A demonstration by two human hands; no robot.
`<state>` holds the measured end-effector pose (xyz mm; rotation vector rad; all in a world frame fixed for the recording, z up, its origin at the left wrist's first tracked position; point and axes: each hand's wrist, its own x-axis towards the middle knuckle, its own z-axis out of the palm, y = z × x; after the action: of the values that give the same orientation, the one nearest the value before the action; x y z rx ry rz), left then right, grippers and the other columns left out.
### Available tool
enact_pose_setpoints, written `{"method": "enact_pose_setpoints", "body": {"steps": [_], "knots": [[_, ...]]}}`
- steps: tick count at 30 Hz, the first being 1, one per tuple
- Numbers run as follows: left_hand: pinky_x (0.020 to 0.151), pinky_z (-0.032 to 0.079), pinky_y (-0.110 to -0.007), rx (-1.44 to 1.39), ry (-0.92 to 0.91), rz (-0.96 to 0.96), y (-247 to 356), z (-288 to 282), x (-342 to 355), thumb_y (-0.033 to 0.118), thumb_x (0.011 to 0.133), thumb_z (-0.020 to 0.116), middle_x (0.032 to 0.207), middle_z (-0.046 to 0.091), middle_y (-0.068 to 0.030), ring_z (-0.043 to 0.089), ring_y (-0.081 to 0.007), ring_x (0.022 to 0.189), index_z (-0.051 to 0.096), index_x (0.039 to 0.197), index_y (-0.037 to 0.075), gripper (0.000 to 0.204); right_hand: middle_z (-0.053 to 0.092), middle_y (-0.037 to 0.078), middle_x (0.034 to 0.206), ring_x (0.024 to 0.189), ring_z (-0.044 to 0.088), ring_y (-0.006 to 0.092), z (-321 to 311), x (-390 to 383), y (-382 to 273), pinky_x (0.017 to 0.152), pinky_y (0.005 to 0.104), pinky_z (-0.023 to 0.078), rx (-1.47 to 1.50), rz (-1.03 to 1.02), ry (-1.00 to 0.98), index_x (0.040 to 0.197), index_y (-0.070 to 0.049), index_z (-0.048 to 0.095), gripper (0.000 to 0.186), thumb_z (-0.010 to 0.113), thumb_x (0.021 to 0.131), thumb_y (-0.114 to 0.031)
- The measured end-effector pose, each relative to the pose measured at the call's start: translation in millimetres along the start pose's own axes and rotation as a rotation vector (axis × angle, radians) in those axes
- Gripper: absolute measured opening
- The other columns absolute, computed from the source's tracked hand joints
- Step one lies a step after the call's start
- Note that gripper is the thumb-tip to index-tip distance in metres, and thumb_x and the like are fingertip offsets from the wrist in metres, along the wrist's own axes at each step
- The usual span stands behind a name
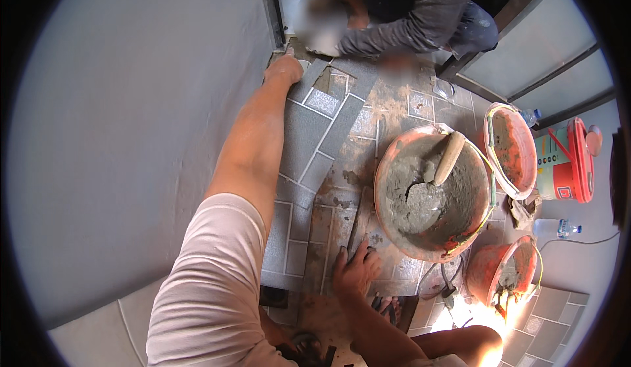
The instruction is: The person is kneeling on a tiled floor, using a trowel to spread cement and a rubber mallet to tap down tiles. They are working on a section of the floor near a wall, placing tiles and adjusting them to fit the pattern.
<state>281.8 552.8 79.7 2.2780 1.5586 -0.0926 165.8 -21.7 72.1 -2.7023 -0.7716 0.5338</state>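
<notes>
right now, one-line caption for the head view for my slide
Left hand presses a grey floor tile, right hand flat on the floor, beside a mortar basin with a trowel.

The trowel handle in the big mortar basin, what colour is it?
Pale beige wooden trowel handle; the head view shows it best.

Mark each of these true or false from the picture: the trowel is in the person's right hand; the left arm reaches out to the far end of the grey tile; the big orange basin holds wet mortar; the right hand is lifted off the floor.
1. The trowel is in the right hand. False: it lies in the big orange basin, held by no one.
2. The left hand reaches to the far end of the grey tile. True.
3. The big orange basin holds wet grey mortar. True.
4. The right hand is lifted off the floor. False: it presses flat, fingers spread, on the tiled floor beside the basin.
</notes>
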Motion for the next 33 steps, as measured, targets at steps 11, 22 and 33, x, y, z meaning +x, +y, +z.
{"method": "enact_pose_setpoints", "body": {"steps": [11,22,33], "knots": [[0.101,0.055,-0.047,-0.871,0.289,0.198,37.8,66.7,-251.6,0.01,0.103,0.06,0.126,0.073,-0.026,0.072,-0.0417,0.117,0.068,0.132,0.002,0.031,0.051,0.028,0.129,0.121,0.047,0.0462,-2.8,7.5,11.2,0.107,0.0553,0.035,-0.045,0.109,0.071,0.158,0.0,0.044,0.075,0.063,0.099,-0.042],[0.065,0.047,-0.027,-1.148,0.065,-0.069,-70.3,105.9,-460.8,0.01,0.104,0.065,0.08,0.064,-0.0008,0.055,-0.008,0.072,0.072,0.12,-0.002,0.021,0.054,0.025,0.122,0.116,0.05,0.0429,6.5,1.9,10.6,0.1,0.054,0.038,-0.114,0.016,0.205,0.156,-0.001,0.047,0.072,0.064,0.099,-0.041],[0.066,0.046,-0.026,-1.032,-0.111,-0.051,-127.9,98.0,-587.5,0.01,0.104,0.068,0.08,0.063,0.0029,0.053,-0.0053,0.073,0.074,0.118,0.0,0.019,0.054,0.023,0.123,0.117,0.05,0.0417,15.6,2.9,11.8,0.098,0.0547,0.039,-0.126,0.038,0.248,0.152,-0.004,0.052,0.07,0.067,0.096,-0.043]]}}
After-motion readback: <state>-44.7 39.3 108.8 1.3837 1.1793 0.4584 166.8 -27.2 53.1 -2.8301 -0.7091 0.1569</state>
